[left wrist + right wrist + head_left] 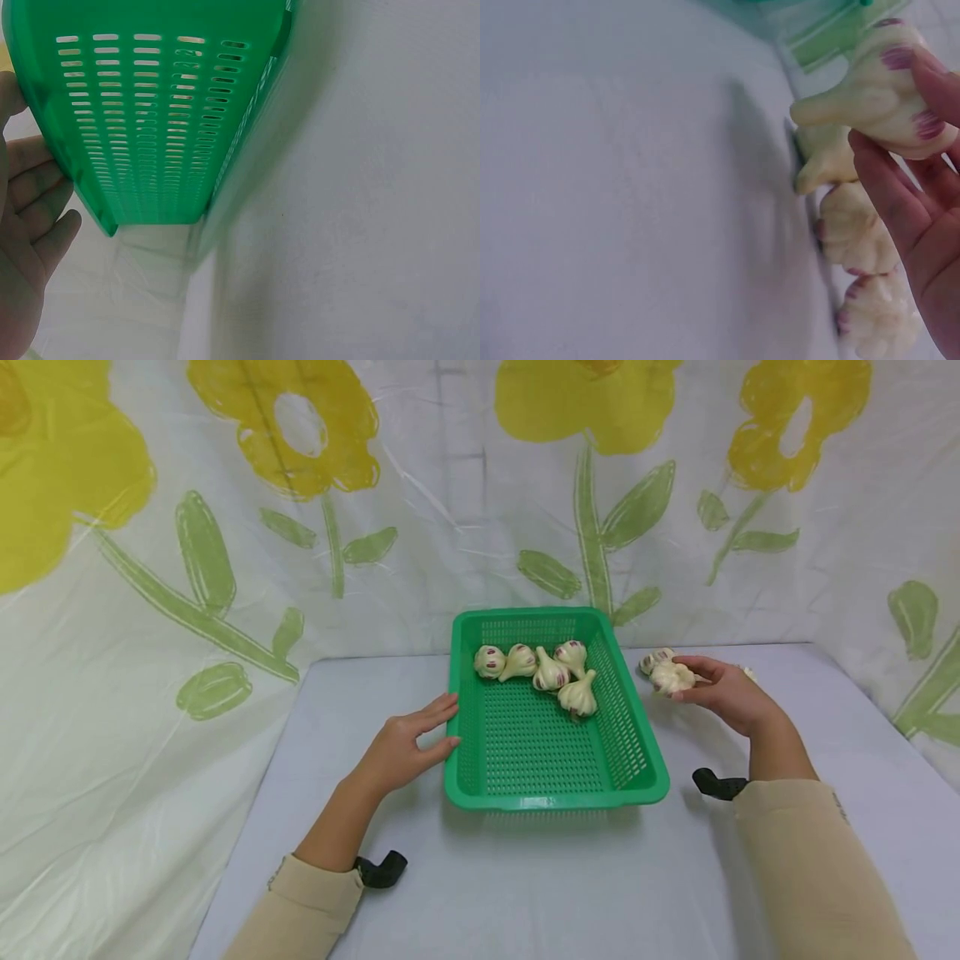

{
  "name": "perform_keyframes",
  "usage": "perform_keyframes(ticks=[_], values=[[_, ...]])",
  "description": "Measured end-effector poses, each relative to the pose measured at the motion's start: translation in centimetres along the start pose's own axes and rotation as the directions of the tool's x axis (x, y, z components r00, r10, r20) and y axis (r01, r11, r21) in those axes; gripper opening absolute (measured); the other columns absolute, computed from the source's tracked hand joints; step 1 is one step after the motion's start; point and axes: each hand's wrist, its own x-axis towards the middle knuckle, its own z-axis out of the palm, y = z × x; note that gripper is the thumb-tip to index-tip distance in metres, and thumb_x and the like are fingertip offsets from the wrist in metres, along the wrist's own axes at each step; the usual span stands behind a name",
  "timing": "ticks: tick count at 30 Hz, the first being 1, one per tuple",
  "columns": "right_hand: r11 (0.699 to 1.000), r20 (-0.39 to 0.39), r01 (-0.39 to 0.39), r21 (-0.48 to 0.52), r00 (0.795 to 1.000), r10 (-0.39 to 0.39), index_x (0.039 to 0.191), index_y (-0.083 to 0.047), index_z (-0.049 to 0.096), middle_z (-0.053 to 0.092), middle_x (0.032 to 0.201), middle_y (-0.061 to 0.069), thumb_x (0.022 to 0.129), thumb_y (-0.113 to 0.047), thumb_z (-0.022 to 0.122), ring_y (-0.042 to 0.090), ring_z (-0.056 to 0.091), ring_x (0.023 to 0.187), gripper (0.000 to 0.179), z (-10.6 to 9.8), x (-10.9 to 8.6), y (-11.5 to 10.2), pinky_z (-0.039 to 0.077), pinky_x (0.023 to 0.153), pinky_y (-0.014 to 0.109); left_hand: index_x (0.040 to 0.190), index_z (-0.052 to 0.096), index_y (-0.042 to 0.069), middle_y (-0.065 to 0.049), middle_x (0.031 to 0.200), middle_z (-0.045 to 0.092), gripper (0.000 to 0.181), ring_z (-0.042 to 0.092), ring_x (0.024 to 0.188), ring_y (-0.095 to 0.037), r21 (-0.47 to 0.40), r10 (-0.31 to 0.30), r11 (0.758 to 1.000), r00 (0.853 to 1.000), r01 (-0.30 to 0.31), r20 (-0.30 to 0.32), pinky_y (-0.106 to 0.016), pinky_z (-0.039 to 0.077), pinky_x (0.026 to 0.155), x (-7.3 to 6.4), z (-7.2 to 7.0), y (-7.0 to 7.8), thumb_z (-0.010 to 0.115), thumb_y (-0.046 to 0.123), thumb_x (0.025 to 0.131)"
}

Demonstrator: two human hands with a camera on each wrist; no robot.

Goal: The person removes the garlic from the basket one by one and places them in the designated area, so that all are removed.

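Right hand [733,695] in a pinch around a garlic bulb [881,101]

Soft, even light is filling the head view, apparently falling from above, and the green basket [555,801] is showing crisply. A faint shadow is spreading over the white table [525,902] below the basket's near rim; another is lying right of the basket, along the right sleeve [817,860]. Thin glints are streaking the plastic curtain [429,497] behind the basket. The left wrist view is looking dimmer and greyer, a blurry shadow running alongside the basket. In the hazy right wrist view, garlic bulbs [857,232] right of the basket are blurring softly.
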Motion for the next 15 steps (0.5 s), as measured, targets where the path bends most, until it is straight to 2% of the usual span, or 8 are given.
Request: perform_keyframes(ticks=[3, 10, 12, 15], values=[[0.997, 0.021, 0.018, -0.071, 1.000, -0.017, 0.147, -0.014, 0.041, 0.034, 0.150, 0.007, 0.088, -0.026, 0.076, 0.006, 0.048, 0.116, 0.070, 0.16, 0.14, 0.32, 0.049, 0.087, 0.014, 0.138, 0.057, 0.007, 0.001, 0.148, 0.050, 0.052, 0.047, 0.137, -0.017, -0.001, 0.000, 1.000, 1.000, 0.000, -0.003, -0.041, 0.046, 0.106, 0.01, -0.06, 0.06, 0.070, 0.026, 0.092], [0.989, 0.036, 0.015, -0.147, 0.999, -0.010, 0.147, -0.012, 0.039, 0.033, 0.150, 0.005, 0.085, -0.023, 0.078, 0.019, 0.044, 0.126, 0.074, 0.49, 0.37, 0.86, 0.048, 0.086, 0.016, 0.138, 0.057, 0.006, 0.001, 0.148, 0.050, 0.052, 0.048, 0.136, -0.017, 0.006, -0.007, 1.000, 1.000, 0.007, 0.002, -0.041, 0.046, 0.106, -0.03, -0.04, 0.15, 0.070, 0.026, 0.092], [0.984, 0.032, 0.017, -0.175, 0.999, -0.012, 0.148, -0.012, 0.038, 0.033, 0.151, 0.007, 0.085, -0.023, 0.078, 0.025, 0.042, 0.129, 0.076, 0.52, 0.39, 0.84, 0.047, 0.091, 0.022, 0.138, 0.057, 0.005, 0.000, 0.148, 0.050, 0.052, 0.048, 0.137, -0.017, 0.005, -0.007, 1.000, 1.000, 0.007, 0.003, -0.041, 0.046, 0.106, -0.04, -0.04, 0.20, 0.070, 0.026, 0.092], [0.974, 0.030, 0.023, -0.225, 0.999, -0.017, 0.149, -0.012, 0.037, 0.028, 0.155, 0.011, 0.084, -0.022, 0.079, 0.035, 0.038, 0.135, 0.078, 0.49, 0.39, 0.71, 0.045, 0.101, 0.042, 0.138, 0.057, 0.004, 0.000, 0.148, 0.050, 0.052, 0.047, 0.137, -0.018, 0.009, -0.008, 1.000, 1.000, 0.008, 0.005, -0.042, 0.046, 0.106, -0.05, -0.05, 0.22, 0.070, 0.025, 0.092]])
